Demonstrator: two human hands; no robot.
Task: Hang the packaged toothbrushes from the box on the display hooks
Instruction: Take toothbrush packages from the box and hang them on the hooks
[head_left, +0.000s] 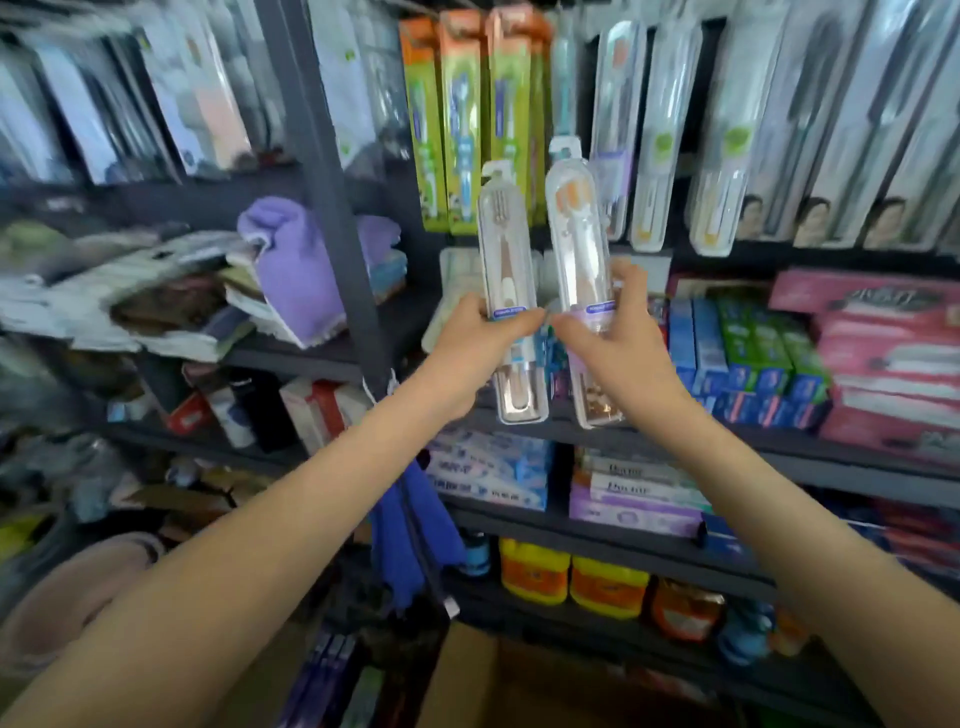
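Right of the grey upright (332, 208) I count two clear toothbrush packs: the left pack (506, 260) in my left hand (467, 340), the right pack (576, 234) in my right hand (618, 338). Also right of it, three green-and-orange packs (462, 130) hang higher and two yellow jars (535, 571) stand lower. Left of it lies one purple towel (296, 260).

Dark shelves (831, 460) hold toothpaste boxes (753, 364) and purple towel (296, 270).

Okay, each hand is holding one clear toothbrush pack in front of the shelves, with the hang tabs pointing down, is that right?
Not quite: the hang tabs point up, not down. In the head view the left hand grips the left pack and the right hand grips the right pack, both upright in front of the shelves.
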